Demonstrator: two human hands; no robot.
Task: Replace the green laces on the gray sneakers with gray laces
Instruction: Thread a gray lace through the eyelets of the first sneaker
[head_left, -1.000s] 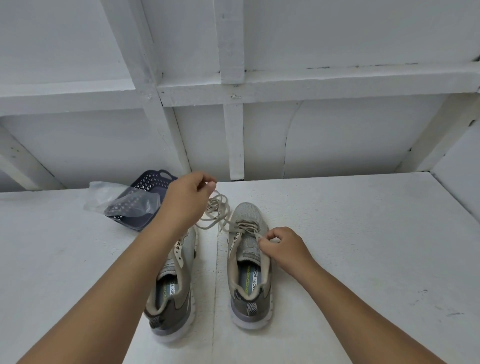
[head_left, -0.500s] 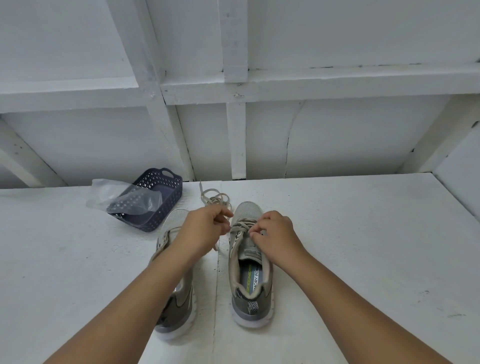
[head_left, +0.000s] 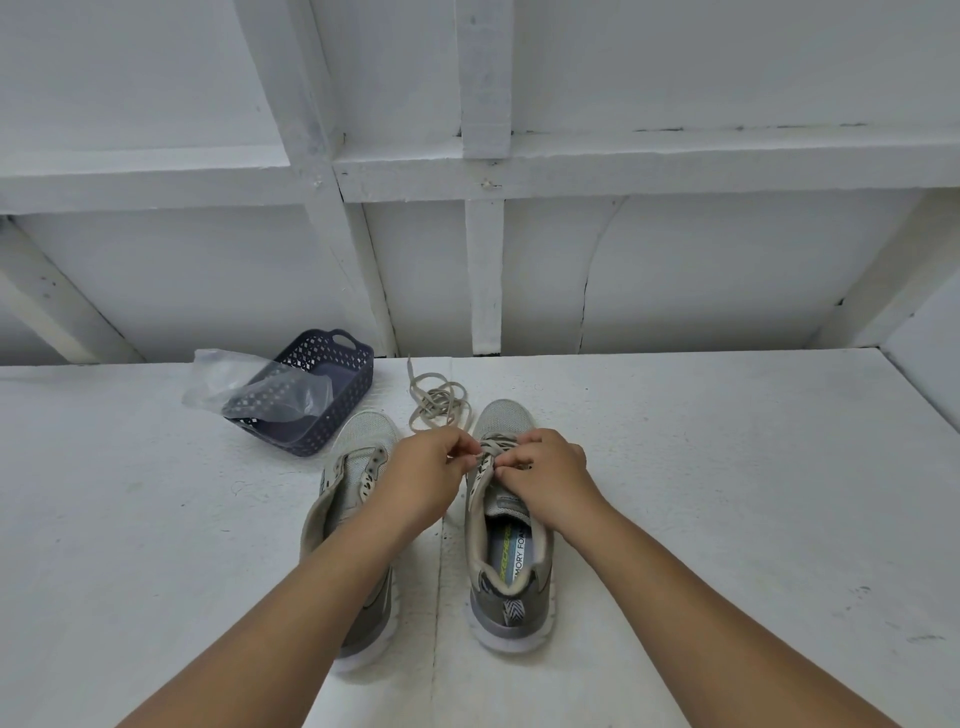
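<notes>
Both hands pinching lace at lower eyelets of right sneaker (head_left: 506, 525), frame centre.

Left hand (head_left: 423, 480) and right hand (head_left: 550, 480) close together, fingers curled on lace (head_left: 488, 449); loose lace pile (head_left: 439, 402) just above, left sneaker (head_left: 353, 514) unlaced. Best pulled flat, untwisted, ends even.

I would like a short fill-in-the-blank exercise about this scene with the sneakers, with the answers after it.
1. Both hands work on the laces of the ____ sneaker.
2. A loose lace lies on the table between the toes of the two ____.
3. The dark basket stands beyond the left sneaker, and a clear ____ bag lies over its rim.

Answers: right; sneakers; plastic
</notes>
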